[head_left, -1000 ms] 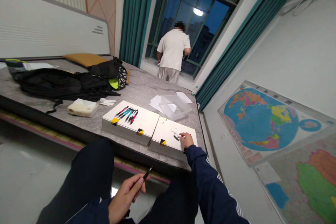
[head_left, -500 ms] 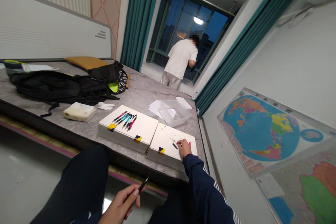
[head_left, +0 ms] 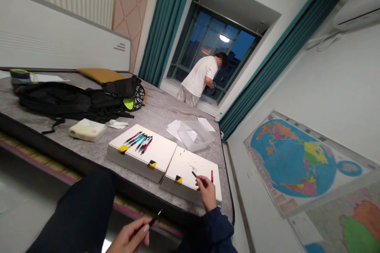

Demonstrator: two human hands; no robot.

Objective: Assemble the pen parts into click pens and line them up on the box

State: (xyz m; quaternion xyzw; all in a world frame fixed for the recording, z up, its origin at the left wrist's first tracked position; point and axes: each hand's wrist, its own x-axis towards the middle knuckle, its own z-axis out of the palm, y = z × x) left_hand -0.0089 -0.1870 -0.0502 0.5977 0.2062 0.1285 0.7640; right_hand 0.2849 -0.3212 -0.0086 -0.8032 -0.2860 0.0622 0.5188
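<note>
Near the bottom of the view, my left hand [head_left: 132, 235] is closed on a black pen piece [head_left: 154, 218] with a thin light tip pointing up and right. Over the front of the right white box [head_left: 184, 162], my right hand [head_left: 207, 191] pinches a short black pen part [head_left: 194, 174]. A red and black pen part [head_left: 211, 176] lies on that box, right of my fingers, with tiny parts farther back. The left white box [head_left: 160, 150] carries a row of several pens [head_left: 139, 141] in red, blue and black.
Behind the boxes are a clear plastic tray [head_left: 204, 142] and papers [head_left: 206, 124]. A tissue pack [head_left: 88, 129] and a black backpack [head_left: 59, 101] lie on the left of the grey tabletop [head_left: 157, 106]. A person in a white shirt [head_left: 200, 75] stands by the window.
My right hand has taken hold of the black part and lifted it, moving toward me. The left hand still holds its pen piece. The person at the window has bent slightly and the view has shifted.
</note>
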